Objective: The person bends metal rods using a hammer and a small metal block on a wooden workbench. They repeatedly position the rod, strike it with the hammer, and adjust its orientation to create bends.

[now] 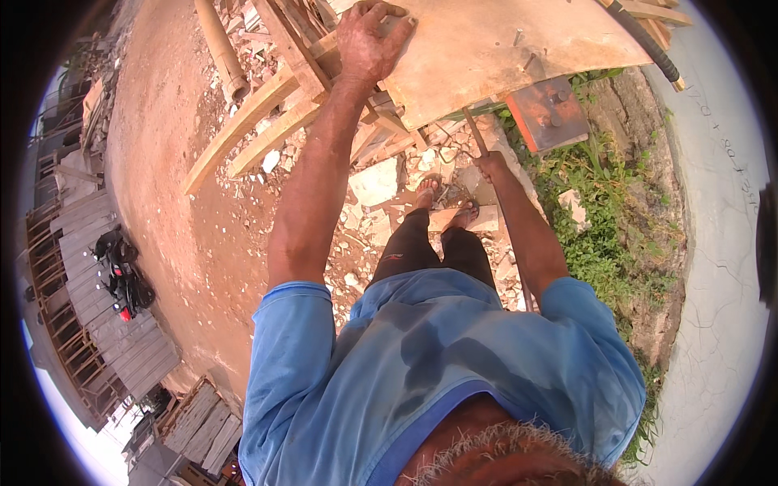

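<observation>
My left hand (373, 40) rests on the left edge of a pale wooden board (462, 57), its fingers spread and nothing visible in them. Two nail-like metal pegs (523, 50) stand up from the board. Below the board's near edge, my right hand (490, 166) is closed around a long, thin metal bar (474, 130). The bar's upper end reaches the board's edge, and its lower part runs down beside my right forearm. Beside the board's near right corner is a rusty orange metal block (549, 115) with round knobs on top.
Timber pieces (243, 121) and a bamboo pole (223, 53) lie at the left. Broken rubble (377, 182) covers the ground around my feet. Green weeds (608, 219) grow along a pale wall (721, 243) at the right. A dark wrapped rod (648, 44) crosses the board's far right corner.
</observation>
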Action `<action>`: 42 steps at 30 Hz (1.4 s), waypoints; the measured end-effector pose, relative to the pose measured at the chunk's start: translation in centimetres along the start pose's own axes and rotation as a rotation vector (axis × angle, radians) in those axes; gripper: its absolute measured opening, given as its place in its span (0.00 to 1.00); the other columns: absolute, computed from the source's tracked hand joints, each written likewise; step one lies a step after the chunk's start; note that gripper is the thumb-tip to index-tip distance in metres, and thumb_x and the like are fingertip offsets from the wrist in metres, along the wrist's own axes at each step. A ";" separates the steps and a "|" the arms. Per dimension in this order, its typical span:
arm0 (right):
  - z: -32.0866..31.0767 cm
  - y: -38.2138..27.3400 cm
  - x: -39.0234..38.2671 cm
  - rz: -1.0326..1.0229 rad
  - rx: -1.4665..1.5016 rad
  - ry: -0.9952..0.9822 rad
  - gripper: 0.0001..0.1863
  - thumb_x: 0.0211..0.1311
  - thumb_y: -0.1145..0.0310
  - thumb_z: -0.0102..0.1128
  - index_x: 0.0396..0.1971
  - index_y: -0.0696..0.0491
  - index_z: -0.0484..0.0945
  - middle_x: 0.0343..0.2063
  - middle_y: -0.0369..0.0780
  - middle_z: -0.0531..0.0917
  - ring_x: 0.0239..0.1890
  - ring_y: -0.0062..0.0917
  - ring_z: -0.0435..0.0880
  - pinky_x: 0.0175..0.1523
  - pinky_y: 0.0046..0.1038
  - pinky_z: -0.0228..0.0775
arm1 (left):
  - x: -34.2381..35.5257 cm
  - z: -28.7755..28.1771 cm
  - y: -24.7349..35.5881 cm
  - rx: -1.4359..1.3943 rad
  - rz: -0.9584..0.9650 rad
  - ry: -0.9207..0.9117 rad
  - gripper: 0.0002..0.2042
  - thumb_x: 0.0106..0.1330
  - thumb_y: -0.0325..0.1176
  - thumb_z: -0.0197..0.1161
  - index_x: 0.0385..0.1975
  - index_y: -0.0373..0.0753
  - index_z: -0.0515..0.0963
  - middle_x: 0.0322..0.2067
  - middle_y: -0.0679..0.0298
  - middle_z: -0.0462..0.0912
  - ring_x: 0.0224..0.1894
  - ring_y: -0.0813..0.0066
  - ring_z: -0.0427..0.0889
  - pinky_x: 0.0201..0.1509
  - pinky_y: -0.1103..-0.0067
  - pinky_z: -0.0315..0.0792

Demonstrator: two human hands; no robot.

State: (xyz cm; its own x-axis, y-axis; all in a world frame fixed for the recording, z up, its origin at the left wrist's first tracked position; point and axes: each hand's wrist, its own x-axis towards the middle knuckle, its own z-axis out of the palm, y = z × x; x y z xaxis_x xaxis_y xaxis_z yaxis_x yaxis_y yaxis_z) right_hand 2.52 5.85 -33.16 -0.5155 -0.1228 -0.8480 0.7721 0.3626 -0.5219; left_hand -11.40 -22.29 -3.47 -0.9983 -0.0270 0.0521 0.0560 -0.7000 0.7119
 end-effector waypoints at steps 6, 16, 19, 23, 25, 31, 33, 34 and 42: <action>0.5 0.5 1.7 0.022 0.065 -0.031 0.16 0.63 0.59 0.68 0.30 0.57 0.77 0.15 0.37 0.74 0.11 0.24 0.75 0.11 0.28 0.61 | -1.2 0.1 0.2 1.422 0.303 0.068 0.08 0.64 0.35 0.66 0.38 0.40 0.77 0.37 0.62 0.77 0.40 0.69 0.77 0.44 0.70 0.74; -4.7 13.8 -4.1 0.136 -0.067 0.047 0.18 0.65 0.60 0.66 0.42 0.62 0.76 0.19 0.42 0.78 0.13 0.29 0.82 0.09 0.28 0.61 | -1.5 2.2 1.2 1.575 0.299 0.092 0.12 0.60 0.37 0.69 0.40 0.40 0.80 0.37 0.60 0.78 0.39 0.65 0.79 0.46 0.69 0.74; -7.0 17.9 -8.5 0.162 -0.058 0.056 0.17 0.64 0.62 0.67 0.41 0.61 0.78 0.19 0.42 0.79 0.13 0.29 0.81 0.10 0.29 0.65 | -1.6 2.6 1.5 1.748 0.345 0.138 0.11 0.61 0.37 0.68 0.39 0.40 0.80 0.38 0.58 0.78 0.40 0.65 0.79 0.46 0.68 0.73; -9.6 22.5 -13.7 0.268 -0.231 0.113 0.16 0.60 0.65 0.65 0.38 0.64 0.78 0.17 0.37 0.76 0.15 0.25 0.76 0.18 0.30 0.75 | -1.6 2.8 2.1 1.694 0.318 0.067 0.16 0.60 0.44 0.68 0.43 0.41 0.82 0.47 0.55 0.79 0.51 0.59 0.77 0.57 0.63 0.70; -10.4 24.8 -15.8 0.354 -0.206 0.150 0.15 0.59 0.65 0.66 0.39 0.62 0.78 0.18 0.38 0.77 0.15 0.26 0.77 0.20 0.30 0.76 | -1.8 2.9 1.9 1.783 0.545 0.052 0.18 0.61 0.51 0.67 0.39 0.43 0.85 0.44 0.56 0.81 0.50 0.57 0.75 0.57 0.62 0.69; -9.3 26.8 -18.5 0.401 -0.163 0.269 0.16 0.52 0.73 0.70 0.40 0.64 0.80 0.17 0.41 0.78 0.15 0.30 0.78 0.19 0.34 0.76 | -2.4 4.6 2.6 1.725 0.411 0.083 0.15 0.61 0.47 0.66 0.39 0.44 0.84 0.47 0.55 0.80 0.57 0.54 0.73 0.63 0.58 0.65; -8.0 26.3 -18.7 0.364 -0.183 0.262 0.12 0.56 0.70 0.68 0.32 0.64 0.80 0.17 0.41 0.80 0.15 0.29 0.79 0.20 0.33 0.77 | -2.3 4.8 3.5 1.734 0.411 0.026 0.15 0.61 0.47 0.66 0.40 0.43 0.84 0.46 0.55 0.80 0.55 0.54 0.75 0.62 0.60 0.66; -7.3 26.0 -19.1 0.184 -0.242 0.233 0.11 0.57 0.69 0.67 0.30 0.63 0.80 0.17 0.40 0.80 0.15 0.29 0.80 0.20 0.33 0.77 | -1.9 4.7 3.8 1.744 0.381 -0.001 0.15 0.62 0.47 0.66 0.40 0.43 0.84 0.45 0.54 0.81 0.54 0.53 0.75 0.62 0.60 0.67; -5.3 23.4 -23.8 0.109 -0.103 0.333 0.12 0.59 0.66 0.65 0.28 0.61 0.78 0.17 0.39 0.79 0.14 0.27 0.79 0.19 0.32 0.74 | 14.1 -4.7 15.6 1.902 0.673 0.353 0.11 0.63 0.38 0.64 0.42 0.42 0.82 0.44 0.54 0.81 0.48 0.52 0.80 0.53 0.61 0.74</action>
State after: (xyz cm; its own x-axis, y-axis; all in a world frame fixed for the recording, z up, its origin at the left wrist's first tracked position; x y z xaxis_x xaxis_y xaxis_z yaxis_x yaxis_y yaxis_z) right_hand 30.86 22.13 -24.71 -0.5385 0.2232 -0.8125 0.7963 0.4503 -0.4040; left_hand -24.64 -36.98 5.07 -0.7630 -0.1809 0.6206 0.0503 0.9405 0.3360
